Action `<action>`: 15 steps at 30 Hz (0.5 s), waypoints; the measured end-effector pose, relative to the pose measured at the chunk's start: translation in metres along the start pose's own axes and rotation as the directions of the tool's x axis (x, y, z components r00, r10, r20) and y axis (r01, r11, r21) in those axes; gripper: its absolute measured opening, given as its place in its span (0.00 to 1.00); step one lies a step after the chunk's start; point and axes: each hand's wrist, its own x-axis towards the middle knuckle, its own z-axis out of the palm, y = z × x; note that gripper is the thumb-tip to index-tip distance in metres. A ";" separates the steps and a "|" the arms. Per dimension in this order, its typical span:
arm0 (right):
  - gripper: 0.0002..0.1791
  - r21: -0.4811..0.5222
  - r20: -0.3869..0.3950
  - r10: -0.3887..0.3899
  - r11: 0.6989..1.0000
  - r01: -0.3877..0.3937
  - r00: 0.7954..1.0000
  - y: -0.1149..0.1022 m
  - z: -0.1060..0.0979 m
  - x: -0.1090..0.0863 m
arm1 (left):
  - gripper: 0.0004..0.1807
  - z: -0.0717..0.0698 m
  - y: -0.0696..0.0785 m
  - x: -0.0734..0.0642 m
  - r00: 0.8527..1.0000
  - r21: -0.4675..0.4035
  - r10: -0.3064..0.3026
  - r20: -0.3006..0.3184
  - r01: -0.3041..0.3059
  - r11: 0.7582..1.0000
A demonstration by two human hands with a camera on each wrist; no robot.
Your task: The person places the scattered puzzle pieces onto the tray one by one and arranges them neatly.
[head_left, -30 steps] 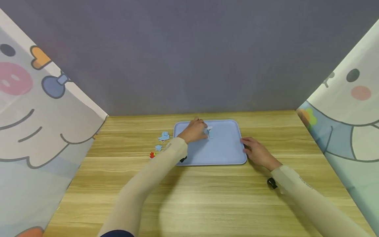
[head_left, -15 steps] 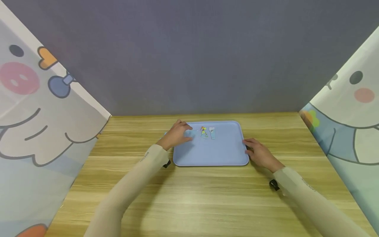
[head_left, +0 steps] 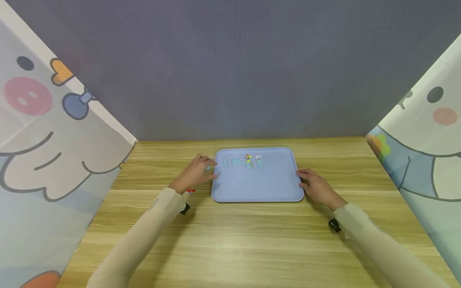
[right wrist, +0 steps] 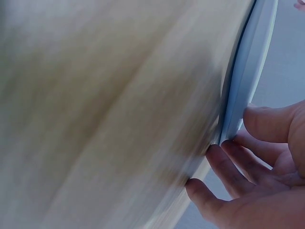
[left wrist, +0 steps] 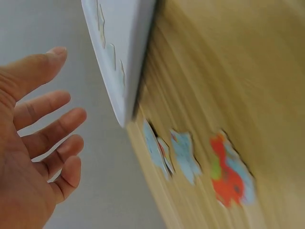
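Note:
My left hand (head_left: 196, 173) hovers just off the left end of a pale blue tray (head_left: 259, 188), its fingers spread and nothing in them. Below it on the table lie a red and blue puzzle piece (left wrist: 231, 176), a light blue piece (left wrist: 186, 153) and two overlapping pieces (left wrist: 157, 148). Along the tray's back half stand several flat puzzle pieces in a row, among them a yellow and red one (head_left: 249, 161) and a plain blue one (head_left: 236, 162). The right hand (head_left: 317, 187) touches the tray's right rim with its thumb and fingertips, the fingers loosely bent.
The tray rests on a wood-grain table (head_left: 252, 240). A grey panel (head_left: 248, 72) rises behind the table's far edge. Cartoon-printed cloths (head_left: 72, 148) stand at both sides.
My left hand has drawn back leftward from over the tray to beside its left edge, uncovering the row of puzzle pieces. The right hand stays at the tray's right rim.

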 end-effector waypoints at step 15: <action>0.26 0.007 -0.006 -0.021 1.000 0.021 1.000 0.003 0.002 0.000 | 0.25 -0.010 -0.023 -0.044 0.994 -0.045 -0.075 0.081 0.079 0.996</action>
